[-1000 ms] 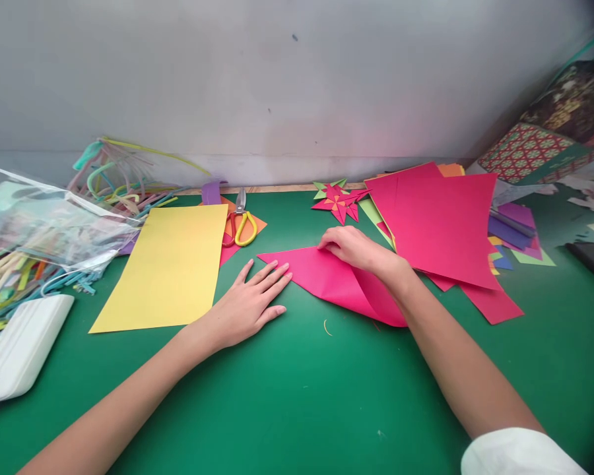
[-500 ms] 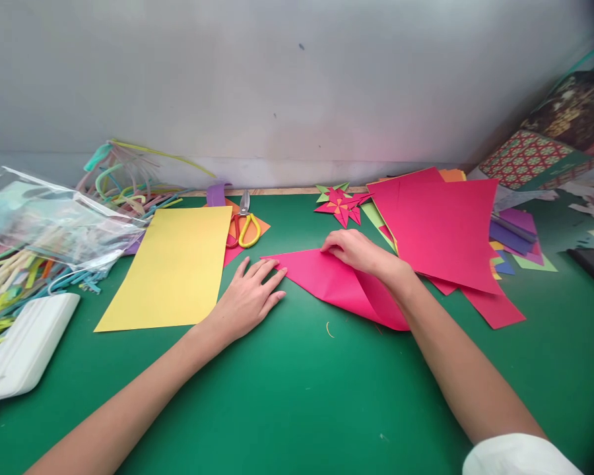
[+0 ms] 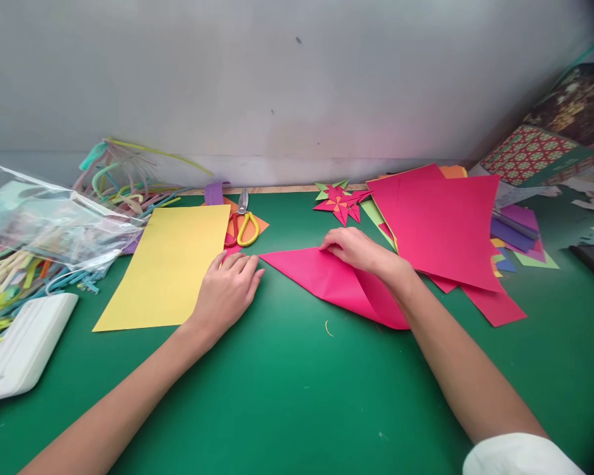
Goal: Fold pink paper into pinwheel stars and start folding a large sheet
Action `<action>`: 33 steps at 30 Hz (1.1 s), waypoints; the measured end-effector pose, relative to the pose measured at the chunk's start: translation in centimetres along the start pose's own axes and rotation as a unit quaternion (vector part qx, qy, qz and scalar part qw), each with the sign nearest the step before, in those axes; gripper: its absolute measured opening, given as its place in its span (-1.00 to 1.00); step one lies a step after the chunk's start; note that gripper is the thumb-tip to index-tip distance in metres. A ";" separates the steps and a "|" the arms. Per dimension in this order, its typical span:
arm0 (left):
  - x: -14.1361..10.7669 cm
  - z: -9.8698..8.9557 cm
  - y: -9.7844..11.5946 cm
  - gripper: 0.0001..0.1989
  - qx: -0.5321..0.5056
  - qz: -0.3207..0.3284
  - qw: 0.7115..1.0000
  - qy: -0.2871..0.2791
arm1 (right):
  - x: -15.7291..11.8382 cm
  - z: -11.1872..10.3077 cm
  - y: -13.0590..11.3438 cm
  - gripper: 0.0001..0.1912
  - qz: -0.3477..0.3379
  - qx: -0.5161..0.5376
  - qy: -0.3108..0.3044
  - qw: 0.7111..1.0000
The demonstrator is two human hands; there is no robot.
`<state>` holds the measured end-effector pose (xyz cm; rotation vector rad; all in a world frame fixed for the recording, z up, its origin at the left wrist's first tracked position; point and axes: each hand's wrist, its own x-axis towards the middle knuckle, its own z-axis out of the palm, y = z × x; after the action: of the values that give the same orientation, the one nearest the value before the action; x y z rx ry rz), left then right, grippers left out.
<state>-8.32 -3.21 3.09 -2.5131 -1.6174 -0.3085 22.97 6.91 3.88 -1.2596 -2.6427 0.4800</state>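
Observation:
A folded pink sheet of paper [image 3: 321, 274] lies on the green table, its pointed tip to the left and its right part bulging up. My right hand [image 3: 356, 251] is closed at the upper edge of that sheet, fingertips pinched on it; the forearm covers its right end. My left hand [image 3: 228, 287] is open and holds nothing, fingers loosely bent. It rests between the pink tip and a yellow sheet of paper [image 3: 168, 264], overlapping the yellow sheet's right edge. Scissors [image 3: 247, 227] with red and yellow handles lie just beyond the left fingers.
Pink sheets [image 3: 440, 231] are stacked at the right, beside folded paper stars [image 3: 340, 203]. On the left are a clear plastic bag [image 3: 54, 218], many coloured pipe cleaners [image 3: 24, 290] and a white plastic object [image 3: 27, 343]. A wall [image 3: 277, 79] closes off the back.
My left hand has moved left off the tip of the pink sheet, and its fingers have drawn closer together. My right hand stays in place on the fold.

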 end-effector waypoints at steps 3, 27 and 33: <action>0.6 0.0 0.8 -0.59 -0.051 0.050 0.997 0.018 | 0.1 0.1 0.1 -0.70 0.000 -0.013 -0.001 1.000; 1.7 1.0 8.6 -0.42 -0.205 0.386 0.892 -0.115 | 0.1 0.1 -0.1 -0.70 0.004 -0.042 -0.007 0.999; 3.0 0.7 10.6 -0.55 -0.214 0.328 0.917 -0.069 | 0.2 0.1 -0.2 -0.69 0.013 -0.045 -0.009 0.999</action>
<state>2.65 -4.76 3.08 -3.2814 -0.6862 -0.4394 22.68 6.94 3.88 -1.3227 -2.6936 0.3813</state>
